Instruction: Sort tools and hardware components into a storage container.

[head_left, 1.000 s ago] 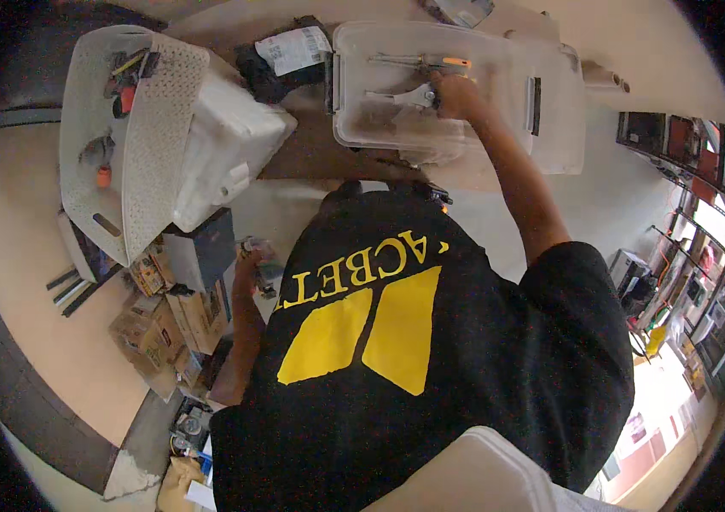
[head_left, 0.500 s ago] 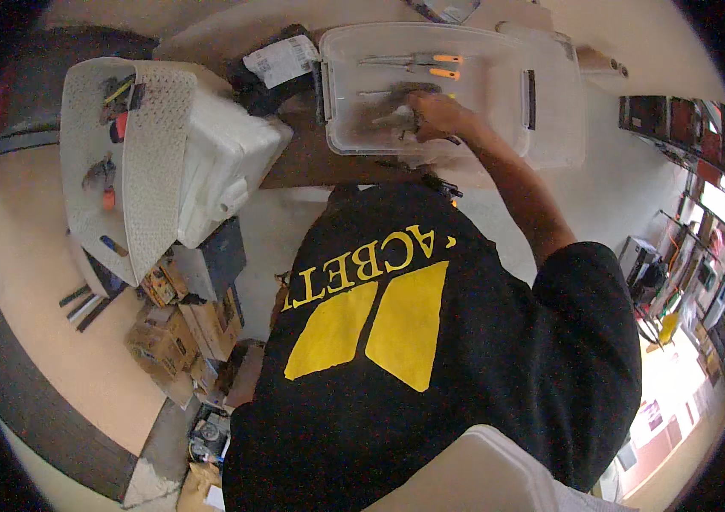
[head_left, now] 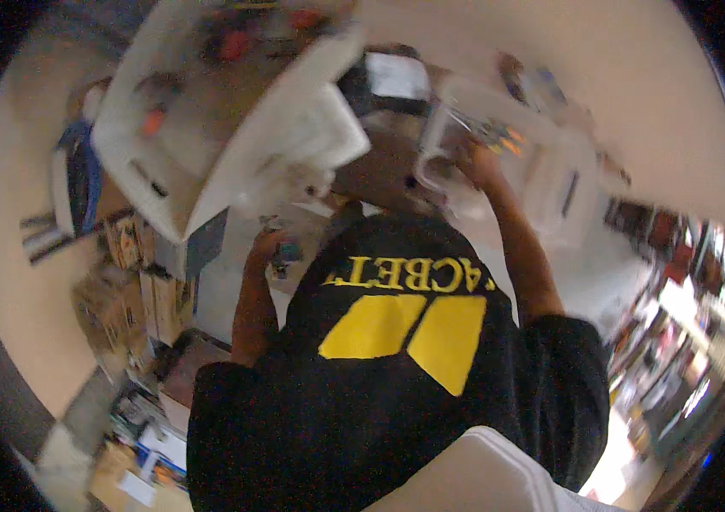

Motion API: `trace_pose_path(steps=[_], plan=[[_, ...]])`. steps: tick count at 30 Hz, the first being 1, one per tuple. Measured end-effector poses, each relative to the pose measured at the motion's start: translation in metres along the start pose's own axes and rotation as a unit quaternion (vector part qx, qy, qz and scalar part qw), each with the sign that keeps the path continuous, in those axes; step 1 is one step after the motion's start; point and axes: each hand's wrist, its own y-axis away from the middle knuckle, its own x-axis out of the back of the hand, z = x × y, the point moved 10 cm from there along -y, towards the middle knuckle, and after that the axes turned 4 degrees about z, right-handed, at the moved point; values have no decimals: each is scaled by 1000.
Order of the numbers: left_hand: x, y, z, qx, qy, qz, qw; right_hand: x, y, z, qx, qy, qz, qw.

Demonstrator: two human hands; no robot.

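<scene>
Right hand (head_left: 482, 162) is in the translucent rectangular plastic bin (head_left: 540, 155), fingers right by the slim metal tools with orange handles (head_left: 511, 142). From the fingertips, handles sit to the right, shafts just beyond; long axis slants from handles at right up to far left. Contact or grip: can't tell, blurred. Left hand (head_left: 267, 245) is well apart, low left outside the bin, at a small clear-and-teal item (head_left: 289, 251); can't tell if clasped. Right is clearly nearer the tools.
</scene>
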Motion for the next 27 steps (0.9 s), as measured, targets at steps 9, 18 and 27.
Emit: trace_pose_path(steps=[9, 18, 27], plan=[[21, -16, -3, -133, -59, -69, 987, 260, -30, -111, -11, -135, 383, 914], [68, -42, -88, 88, -116, 24, 989, 266, -163, -406, 214, 39, 126, 968], [67, -38, -55, -7, 97, -7, 995, 152, -240, -444, 316, 214, 22, 924]])
